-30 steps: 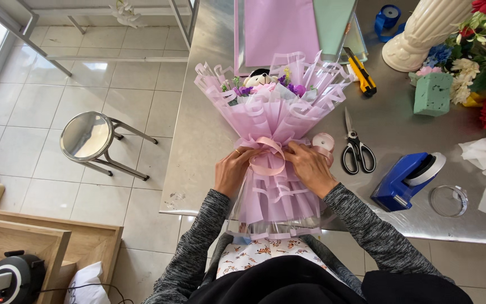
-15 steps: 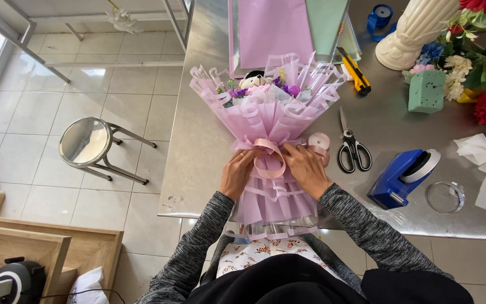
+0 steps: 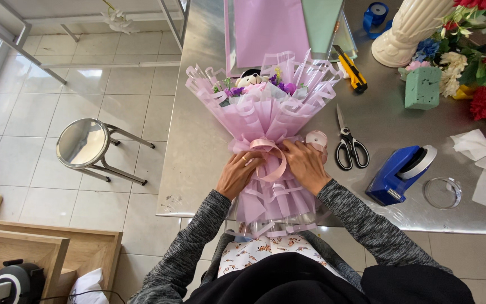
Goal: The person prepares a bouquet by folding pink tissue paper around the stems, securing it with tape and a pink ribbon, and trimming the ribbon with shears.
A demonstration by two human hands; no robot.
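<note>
Between the earlier views and this one, very little shifted: the bouquet (image 3: 265,121) kept its place on the worktop (image 3: 198,163), and your two hands stayed at its waist, working the pink ribbon (image 3: 268,160) that circled the wrap. The ribbon loop looked slightly fuller than a moment before, so I judged the tie was being shaped or tightened rather than begun. Your left hand (image 3: 238,173) had its fingers curled in, pinching the ribbon on its own side; your right hand (image 3: 306,166) lay over the wrap with fingers pressed together against the ribbon and paper, though I could not tell whether it gripped a ribbon end. The bouquet lay flat with its long axis running away from you, the flared flower end pointing toward the far side of the worktop and the pink sheet (image 3: 268,28) there, the narrow stem end hanging past the near edge toward your lap. A small ribbon roll (image 3: 316,139) sat just beside your right hand, the scissors (image 3: 349,145) near it, and a blue tape dispenser (image 3: 397,174) further right.
</note>
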